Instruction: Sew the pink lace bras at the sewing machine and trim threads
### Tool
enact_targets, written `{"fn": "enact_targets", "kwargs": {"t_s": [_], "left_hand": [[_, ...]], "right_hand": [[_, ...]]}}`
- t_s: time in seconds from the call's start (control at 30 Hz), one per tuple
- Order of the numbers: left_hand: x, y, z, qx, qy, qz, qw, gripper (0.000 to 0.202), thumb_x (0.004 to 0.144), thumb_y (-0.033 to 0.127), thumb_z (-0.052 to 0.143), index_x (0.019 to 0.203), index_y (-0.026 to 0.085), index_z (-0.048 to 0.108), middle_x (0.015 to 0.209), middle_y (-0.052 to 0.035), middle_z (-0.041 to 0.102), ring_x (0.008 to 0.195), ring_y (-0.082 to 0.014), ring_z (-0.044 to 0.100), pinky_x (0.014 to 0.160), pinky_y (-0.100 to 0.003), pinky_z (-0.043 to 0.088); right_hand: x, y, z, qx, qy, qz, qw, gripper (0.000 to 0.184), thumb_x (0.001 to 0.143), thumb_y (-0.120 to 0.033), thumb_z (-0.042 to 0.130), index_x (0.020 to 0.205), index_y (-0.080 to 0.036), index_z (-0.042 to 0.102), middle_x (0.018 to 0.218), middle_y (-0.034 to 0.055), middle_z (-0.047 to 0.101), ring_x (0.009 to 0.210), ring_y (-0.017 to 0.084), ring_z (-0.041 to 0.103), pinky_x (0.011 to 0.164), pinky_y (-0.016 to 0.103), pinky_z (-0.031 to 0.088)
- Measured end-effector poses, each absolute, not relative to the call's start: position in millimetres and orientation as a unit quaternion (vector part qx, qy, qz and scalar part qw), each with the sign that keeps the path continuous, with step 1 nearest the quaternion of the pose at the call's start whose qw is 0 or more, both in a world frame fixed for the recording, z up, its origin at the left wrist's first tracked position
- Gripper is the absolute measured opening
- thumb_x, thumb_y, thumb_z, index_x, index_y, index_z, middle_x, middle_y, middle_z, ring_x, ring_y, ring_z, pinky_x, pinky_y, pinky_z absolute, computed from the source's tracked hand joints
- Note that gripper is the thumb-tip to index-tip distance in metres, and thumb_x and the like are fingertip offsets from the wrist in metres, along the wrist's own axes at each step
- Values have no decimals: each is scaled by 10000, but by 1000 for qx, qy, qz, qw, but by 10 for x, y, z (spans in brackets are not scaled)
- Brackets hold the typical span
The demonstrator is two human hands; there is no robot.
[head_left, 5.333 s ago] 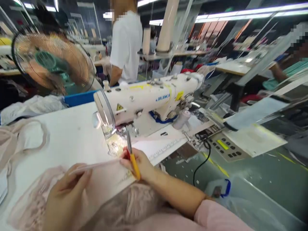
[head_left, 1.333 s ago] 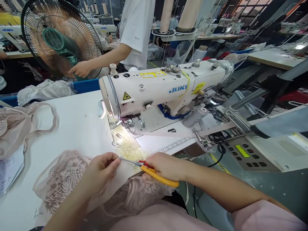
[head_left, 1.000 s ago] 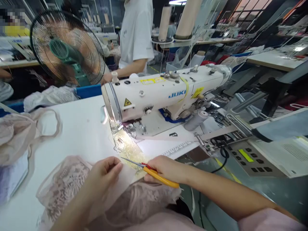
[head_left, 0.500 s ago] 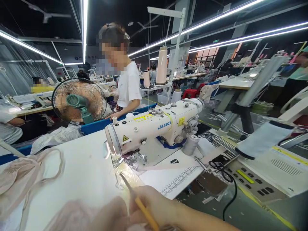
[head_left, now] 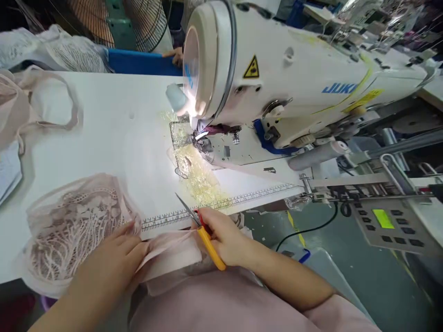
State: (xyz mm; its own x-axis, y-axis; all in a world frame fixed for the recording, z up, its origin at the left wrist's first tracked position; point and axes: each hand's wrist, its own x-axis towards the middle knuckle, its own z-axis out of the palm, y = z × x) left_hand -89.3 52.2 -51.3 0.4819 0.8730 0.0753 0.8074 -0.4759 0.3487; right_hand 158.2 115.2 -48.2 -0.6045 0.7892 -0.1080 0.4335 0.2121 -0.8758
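My left hand [head_left: 110,258] is closed on the edge of a pale pink lace garment [head_left: 74,235], which lies at the front left of the table. From that hand a plain pink fabric piece [head_left: 173,256] stretches toward my right hand, over the table's front edge. My right hand [head_left: 223,235] grips a pair of scissors [head_left: 210,249] with yellow-orange handles, the blades pointing up and left over the printed ruler. Its fingertips are close to the fabric's far end; whether they also pinch it I cannot tell. Ahead stands a white sewing machine [head_left: 270,69] with its needle area lit.
Another pink garment [head_left: 38,101] with straps lies at the left. Clear yellowish tape [head_left: 199,175] covers the table by the needle plate. A grey thread cone [head_left: 318,154] and a control panel [head_left: 387,226] are at the right. Behind are a fan [head_left: 119,27] and another person's hand [head_left: 176,56].
The view has tilted down and closer to the table. The scissors, still in my right hand, now show fully. My left hand, blurred before, now rests on the lace garment.
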Motion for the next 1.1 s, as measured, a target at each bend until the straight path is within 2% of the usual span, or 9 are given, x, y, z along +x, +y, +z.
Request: {"fn": "enact_targets", "kwargs": {"t_s": [0.03,0.1,0.2,0.3,0.37,0.67,0.77,0.9,1.1], "left_hand": [[-881,439,-517,840,515,113,130,300,921,319,408,737,255,636,648,34,652,653,-159,637,820,-315,486],[-821,312,-512,811,565,79,131,299,929,296,395,747,248,626,648,31,660,600,-164,637,578,-273,476],[-694,216,-536,767,632,68,82,245,932,280,402,951,189,628,676,5,680,544,-171,629,457,-269,419],[-617,202,-631,789,608,84,6,309,929,229,381,1161,113,548,684,-23,670,537,-200,611,476,-302,416],[-602,217,-698,817,568,93,-27,325,905,148,378,1189,90,526,675,-27,655,547,-206,596,534,-324,424],[-506,357,-691,842,528,73,-85,378,807,21,348,953,151,672,820,-100,682,654,-216,608,651,-351,414],[-480,349,-720,853,507,77,-97,370,824,35,341,946,144,673,985,-148,695,645,-205,606,661,-342,432],[-450,300,-785,860,495,83,-87,284,882,119,409,1068,140,622,1220,-167,629,602,-180,600,622,-333,448],[-377,280,-813,856,500,113,-70,257,934,167,404,1096,108,595,1205,-177,639,715,-203,660,601,-331,448]], "right_hand": [[1526,1160,-503,-414,-766,456,184,198,694,-144,514,675,-216,330,679,-14,456,588,121,396,533,224,336],[1427,1191,-526,-422,-796,401,167,196,700,-140,522,677,-215,341,689,-6,466,597,126,414,548,228,347],[1324,1248,-534,-450,-829,317,94,154,737,-142,534,688,-204,402,723,18,514,628,138,451,564,238,351],[1287,1297,-558,-489,-834,256,15,118,757,-139,542,692,-192,459,734,30,548,637,146,472,546,241,329],[1304,1322,-595,-496,-834,240,-5,113,767,-135,538,688,-188,477,732,29,557,637,145,480,539,238,327],[1557,1383,-732,-456,-855,228,97,95,797,-132,480,729,-183,525,782,46,595,701,158,549,585,252,407],[1614,1418,-712,-424,-867,243,97,103,768,-87,479,759,-178,528,828,53,611,736,159,561,599,250,425],[1652,1461,-696,-394,-879,252,92,117,756,-66,483,766,-173,529,799,43,604,727,155,555,599,247,431],[1669,1482,-719,-379,-891,236,77,136,743,-46,482,761,-173,528,773,36,583,716,154,545,581,245,440]]}}
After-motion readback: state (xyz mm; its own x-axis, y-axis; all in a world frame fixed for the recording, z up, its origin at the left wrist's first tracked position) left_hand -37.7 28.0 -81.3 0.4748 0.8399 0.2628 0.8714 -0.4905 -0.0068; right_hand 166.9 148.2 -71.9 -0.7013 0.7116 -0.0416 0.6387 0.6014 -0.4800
